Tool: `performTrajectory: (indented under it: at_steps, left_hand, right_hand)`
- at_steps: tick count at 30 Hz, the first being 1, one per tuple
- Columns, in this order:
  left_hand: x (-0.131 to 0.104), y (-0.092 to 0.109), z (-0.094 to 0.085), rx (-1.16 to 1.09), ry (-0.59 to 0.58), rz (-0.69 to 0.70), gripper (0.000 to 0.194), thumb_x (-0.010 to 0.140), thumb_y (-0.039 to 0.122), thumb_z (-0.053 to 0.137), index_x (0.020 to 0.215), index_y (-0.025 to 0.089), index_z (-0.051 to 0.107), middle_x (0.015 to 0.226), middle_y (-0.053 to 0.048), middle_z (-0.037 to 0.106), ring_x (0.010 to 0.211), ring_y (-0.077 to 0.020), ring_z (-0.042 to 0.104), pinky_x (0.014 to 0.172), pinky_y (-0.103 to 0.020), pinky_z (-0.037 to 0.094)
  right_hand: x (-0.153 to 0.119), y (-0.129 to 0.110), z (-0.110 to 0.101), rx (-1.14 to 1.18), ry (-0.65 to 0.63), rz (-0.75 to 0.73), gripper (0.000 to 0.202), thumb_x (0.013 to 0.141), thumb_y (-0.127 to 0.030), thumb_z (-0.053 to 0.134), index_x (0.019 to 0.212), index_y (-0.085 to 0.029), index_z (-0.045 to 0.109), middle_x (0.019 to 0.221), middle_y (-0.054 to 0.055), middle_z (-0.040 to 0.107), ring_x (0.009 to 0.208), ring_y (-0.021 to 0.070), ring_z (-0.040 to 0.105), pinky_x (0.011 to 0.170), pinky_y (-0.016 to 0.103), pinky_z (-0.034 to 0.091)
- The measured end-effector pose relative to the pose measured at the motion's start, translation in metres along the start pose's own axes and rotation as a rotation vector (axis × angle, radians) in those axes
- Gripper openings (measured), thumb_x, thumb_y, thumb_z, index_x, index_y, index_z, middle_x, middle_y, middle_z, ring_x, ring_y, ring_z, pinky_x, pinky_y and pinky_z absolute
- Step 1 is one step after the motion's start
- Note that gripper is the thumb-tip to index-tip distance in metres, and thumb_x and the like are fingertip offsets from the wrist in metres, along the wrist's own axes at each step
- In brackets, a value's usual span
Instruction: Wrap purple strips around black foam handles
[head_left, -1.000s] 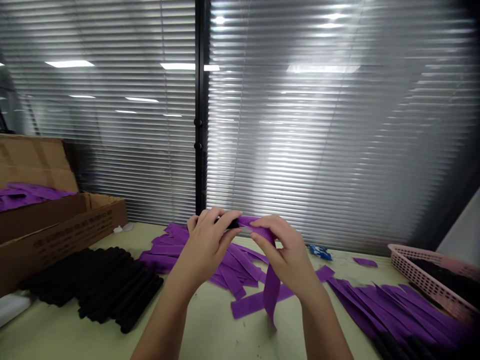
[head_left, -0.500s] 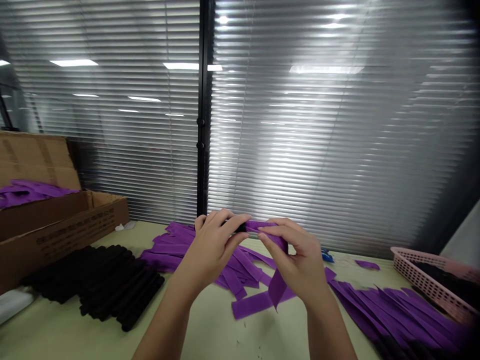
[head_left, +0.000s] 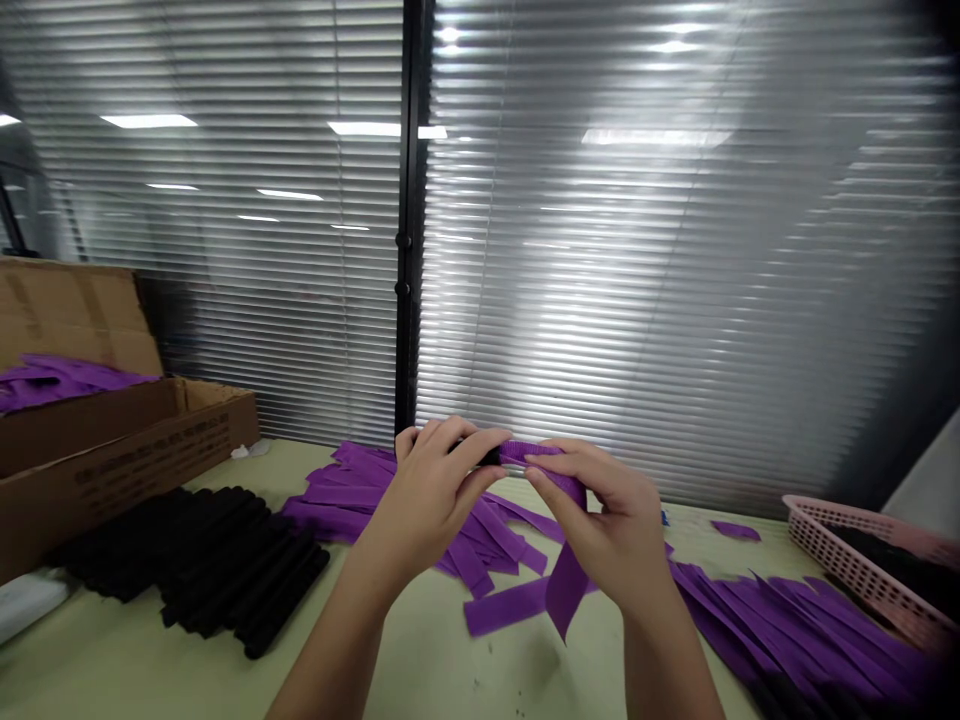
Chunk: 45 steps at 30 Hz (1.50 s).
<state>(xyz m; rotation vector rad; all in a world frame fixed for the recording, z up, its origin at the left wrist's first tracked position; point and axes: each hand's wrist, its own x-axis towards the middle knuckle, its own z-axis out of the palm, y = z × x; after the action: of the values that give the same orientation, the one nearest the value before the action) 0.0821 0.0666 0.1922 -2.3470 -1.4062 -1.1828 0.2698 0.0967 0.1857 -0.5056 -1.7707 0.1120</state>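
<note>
Above the table, my left hand (head_left: 420, 510) is closed around a black tube-like piece (head_left: 489, 457), most of which its fingers hide. My right hand (head_left: 611, 525) pinches a purple fabric strap (head_left: 568, 592) between thumb and fingers. Ribbed purple material bridges the small gap between my hands and meets the black piece there. The strap's loose end hangs below my right palm. Exactly how strap and black piece are joined cannot be made out.
Loose purple straps (head_left: 352, 495) lie behind my hands. Black tubes (head_left: 225, 560) are heaped at left beside a cardboard box (head_left: 150, 450). At right are purple straps with black ends (head_left: 795, 620) and a pink basket (head_left: 847, 520) holding dark items. Window blinds (head_left: 600, 300) stand behind the table.
Both hands have shifted slightly to the right together with the strap and black piece. The strap's hanging end has swung a little and shows more of its flat side.
</note>
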Motion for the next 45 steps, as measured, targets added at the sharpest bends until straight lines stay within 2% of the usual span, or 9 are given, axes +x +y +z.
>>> performTrajectory:
  at_steps: [7,17,26,45]
  left_hand:
    - [0.000,0.003,0.000,0.027,0.035,-0.001,0.025,0.099,0.035,0.041,0.120,0.033,0.055,0.111,-0.001,0.059,0.103,-0.0210,0.051,0.091,-0.039,0.031]
    - [-0.001,0.006,0.000,-0.036,-0.012,0.011,0.028,0.100,0.035,0.039,0.125,0.034,0.051,0.113,-0.001,0.060,0.105,-0.0217,0.051,0.089,-0.039,0.033]
    - [-0.001,0.008,0.000,-0.065,-0.005,0.014,0.022,0.099,0.033,0.041,0.117,0.031,0.053,0.113,-0.001,0.061,0.106,-0.0219,0.051,0.091,-0.039,0.033]
    - [0.000,0.011,-0.002,-0.104,-0.023,0.016,0.023,0.098,0.032,0.042,0.119,0.032,0.052,0.112,0.000,0.061,0.105,-0.0211,0.051,0.091,-0.039,0.032]
  right_hand:
    - [0.000,-0.001,0.001,0.003,-0.001,-0.014,0.013,0.083,-0.020,0.069,0.092,-0.027,0.074,0.095,0.004,0.072,0.091,0.0219,0.068,0.076,0.036,0.059]
    - [-0.001,-0.003,-0.003,0.012,-0.024,-0.025,0.009,0.082,-0.017,0.069,0.086,-0.025,0.072,0.092,0.004,0.071,0.090,0.0200,0.066,0.077,0.033,0.057]
    - [0.001,-0.006,0.000,0.009,-0.011,-0.015,0.005,0.083,-0.019,0.068,0.083,-0.023,0.070,0.092,0.004,0.069,0.086,0.0197,0.066,0.074,0.032,0.056]
    - [0.002,-0.005,0.001,0.058,-0.059,-0.021,0.008,0.084,-0.016,0.067,0.086,-0.024,0.070,0.092,0.003,0.068,0.088,0.0170,0.064,0.076,0.029,0.053]
